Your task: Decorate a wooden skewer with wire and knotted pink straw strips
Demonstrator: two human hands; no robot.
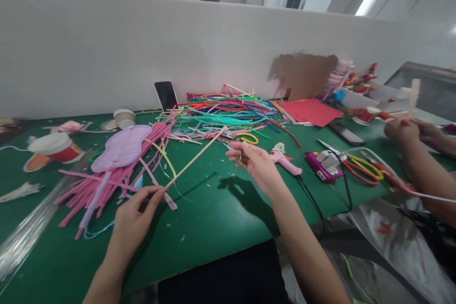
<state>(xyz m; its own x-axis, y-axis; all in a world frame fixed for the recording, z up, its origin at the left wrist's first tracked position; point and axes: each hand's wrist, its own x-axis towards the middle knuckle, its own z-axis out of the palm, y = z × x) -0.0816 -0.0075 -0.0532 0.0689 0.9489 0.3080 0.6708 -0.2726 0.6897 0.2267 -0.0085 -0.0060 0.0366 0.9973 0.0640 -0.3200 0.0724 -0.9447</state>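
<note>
My left hand (137, 216) pinches the lower end of a thin wooden stick (195, 156) between thumb and fingers. The stick slants up and away to the right above the green table. To the right of its far end is my right hand (254, 164), raised off the table with thumb and fingers drawn together. A thin, pale loop shows at those fingertips, too fine to name. Left of my left hand, a lilac fuzzy paddle-shaped piece (121, 147) lies across a bundle of pink pipe cleaners (103, 190). A pink glue gun (287, 161) rests beyond my right hand.
A heap of coloured pipe cleaners (224, 111) lies at the back beside a phone (166, 95). Red paper (309, 111), a purple power strip (322, 166) with cables, and scissors (329, 147) are at right. Paper cups (57, 147) stand left. Another person's hands (409, 133) work far right.
</note>
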